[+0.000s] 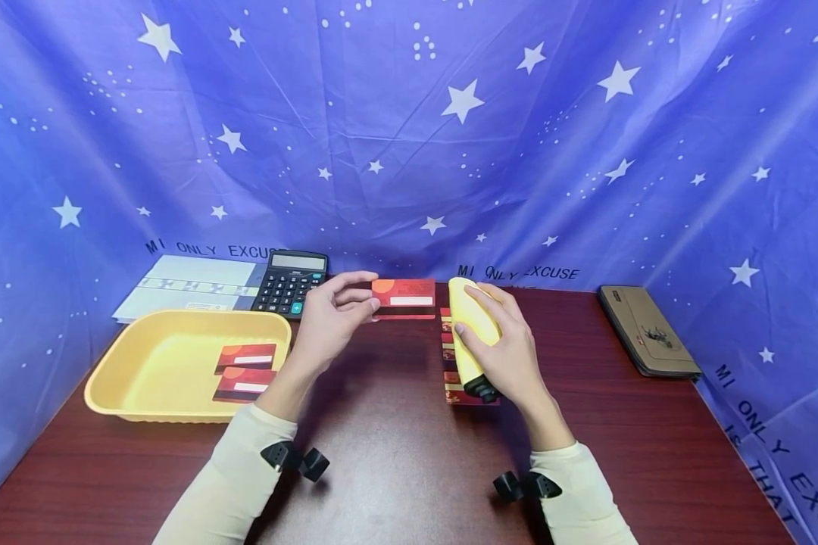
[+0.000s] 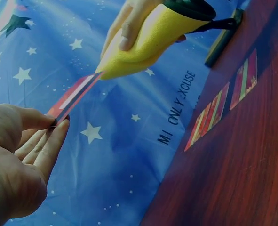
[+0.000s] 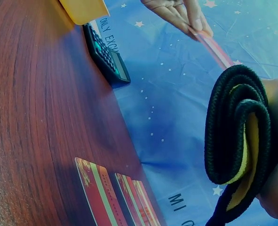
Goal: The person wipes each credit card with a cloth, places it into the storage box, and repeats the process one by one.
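In the head view my left hand (image 1: 337, 314) pinches a red bank card (image 1: 404, 297) by its left edge, between thumb and fingers, above the table. My right hand (image 1: 507, 341) grips a folded yellow cloth (image 1: 470, 325) with black edging, just right of the card. In the left wrist view the cloth (image 2: 139, 49) meets the card's far end (image 2: 80, 94). The right wrist view shows the cloth's black-edged folds (image 3: 235, 125) and a loop. Three red cards (image 1: 453, 387) lie in a column on the table, partly hidden behind the cloth and right hand.
A yellow plastic basket (image 1: 102, 401) at left holds two red cards (image 1: 245, 384). Behind it are a black calculator (image 1: 289, 284) and a white-grey flat box (image 1: 191, 284). A brown wallet (image 1: 647, 333) lies at the back right. A blue star-printed curtain (image 1: 395, 136) borders the table.
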Available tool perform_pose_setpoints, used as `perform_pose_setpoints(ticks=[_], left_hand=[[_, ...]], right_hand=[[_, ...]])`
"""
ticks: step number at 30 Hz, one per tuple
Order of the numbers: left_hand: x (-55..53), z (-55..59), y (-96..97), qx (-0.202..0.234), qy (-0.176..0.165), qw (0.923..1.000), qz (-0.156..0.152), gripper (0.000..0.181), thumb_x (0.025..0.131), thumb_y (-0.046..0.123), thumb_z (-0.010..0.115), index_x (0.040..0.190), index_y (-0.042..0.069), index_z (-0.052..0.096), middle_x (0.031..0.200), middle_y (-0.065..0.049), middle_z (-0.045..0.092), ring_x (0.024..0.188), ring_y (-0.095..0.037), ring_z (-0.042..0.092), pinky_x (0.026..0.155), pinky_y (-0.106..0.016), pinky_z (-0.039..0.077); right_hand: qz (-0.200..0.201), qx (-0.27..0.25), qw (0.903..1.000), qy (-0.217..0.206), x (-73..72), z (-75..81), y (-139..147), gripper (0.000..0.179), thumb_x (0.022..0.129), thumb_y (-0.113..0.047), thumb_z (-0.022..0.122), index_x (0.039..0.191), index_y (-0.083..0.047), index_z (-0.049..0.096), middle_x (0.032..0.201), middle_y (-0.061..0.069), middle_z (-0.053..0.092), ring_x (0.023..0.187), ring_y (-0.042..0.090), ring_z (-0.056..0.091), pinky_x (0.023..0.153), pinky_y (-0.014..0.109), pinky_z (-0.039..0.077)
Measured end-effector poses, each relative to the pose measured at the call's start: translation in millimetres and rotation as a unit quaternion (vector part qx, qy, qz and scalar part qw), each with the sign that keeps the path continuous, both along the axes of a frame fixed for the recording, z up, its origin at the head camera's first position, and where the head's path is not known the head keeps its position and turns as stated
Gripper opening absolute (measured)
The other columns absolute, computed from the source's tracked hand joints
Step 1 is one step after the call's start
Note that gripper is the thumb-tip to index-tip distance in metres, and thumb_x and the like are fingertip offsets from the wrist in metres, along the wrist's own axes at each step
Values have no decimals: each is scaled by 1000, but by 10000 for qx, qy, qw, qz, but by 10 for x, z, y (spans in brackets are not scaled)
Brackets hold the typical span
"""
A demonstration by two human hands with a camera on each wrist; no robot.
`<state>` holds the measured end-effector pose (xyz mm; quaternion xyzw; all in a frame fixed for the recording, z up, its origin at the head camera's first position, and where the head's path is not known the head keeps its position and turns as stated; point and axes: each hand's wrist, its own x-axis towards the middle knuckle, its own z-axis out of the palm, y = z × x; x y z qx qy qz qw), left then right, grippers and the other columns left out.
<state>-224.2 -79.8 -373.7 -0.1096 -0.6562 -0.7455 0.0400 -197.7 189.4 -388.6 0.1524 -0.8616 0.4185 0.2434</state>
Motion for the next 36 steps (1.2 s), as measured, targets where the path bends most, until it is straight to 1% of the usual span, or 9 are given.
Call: perform_pose_setpoints(ticks=[3, 5, 11, 15, 23, 27, 31, 33, 36], left_hand=[[-11, -25, 7, -238, -89, 9997, -7, 44, 89, -9, 70, 132, -4, 64, 102, -24, 76, 82, -10, 76, 80, -32, 67], [-16, -44, 17, -357, -173, 9992, -25, 44, 89, -8, 71, 132, -3, 64, 105, -27, 75, 83, -11, 76, 80, -31, 67], [-28, -104, 63, -476, -302, 9984, -62, 43, 88, -8, 71, 130, -1, 66, 105, -27, 75, 85, -13, 75, 80, -31, 67], [-24, -136, 92, -482, -299, 9983, -113, 41, 89, -8, 69, 129, 2, 67, 105, -27, 75, 83, -9, 75, 83, -37, 67], [-13, -160, 124, -299, -227, 9990, -234, 41, 91, -9, 68, 131, -1, 65, 107, -28, 74, 84, -8, 75, 85, -41, 66], [-10, -161, 133, -185, -232, 9991, -301, 43, 91, -9, 68, 133, -4, 63, 108, -29, 73, 88, -14, 77, 87, -44, 66], [-3, -159, 154, -50, -335, 9989, -315, 43, 91, -10, 67, 133, -4, 63, 104, -24, 75, 90, -17, 77, 89, -47, 64], [7, -154, 170, 42, -393, 9987, -335, 43, 90, -11, 67, 133, -2, 63, 101, -19, 76, 87, -14, 76, 90, -49, 64], [25, -147, 199, 158, -447, 9980, -411, 44, 90, -11, 67, 133, -2, 63, 96, -12, 76, 85, -11, 75, 90, -48, 64]], right_hand=[[26, -20, 10000, -9, 6, 3, -6, 58, 86, -13, 82, 141, -22, 65, 148, 5, 57, 136, 26, 54, 101, 43, 48], [31, -12, 10000, -7, 6, 1, -11, 58, 86, -13, 81, 141, -22, 65, 148, 5, 57, 136, 26, 54, 102, 44, 48], [43, 10, 10000, -62, 24, -2, -43, 59, 85, -14, 82, 141, -24, 65, 149, 3, 57, 135, 26, 56, 102, 45, 49], [61, 79, 9999, -92, 31, -22, -74, 59, 85, -15, 82, 141, -25, 65, 149, 1, 57, 133, 25, 57, 100, 44, 50], [70, 186, 9997, -129, 43, -25, -119, 59, 85, -18, 83, 140, -26, 65, 149, -1, 57, 133, 23, 58, 99, 45, 51], [87, 203, 9997, -87, 46, -34, -121, 58, 85, -17, 82, 140, -26, 65, 149, 0, 57, 133, 24, 58, 97, 44, 51], [109, 196, 9997, -46, 53, -28, -127, 58, 85, -17, 82, 140, -25, 65, 149, 1, 57, 133, 24, 58, 97, 45, 52], [142, 197, 9997, -37, 59, -22, -137, 58, 85, -17, 82, 140, -25, 65, 149, 1, 57, 133, 23, 57, 98, 46, 52], [201, 206, 9996, -25, 69, -20, -155, 58, 85, -17, 82, 140, -26, 65, 149, 1, 56, 134, 23, 57, 100, 48, 52]])
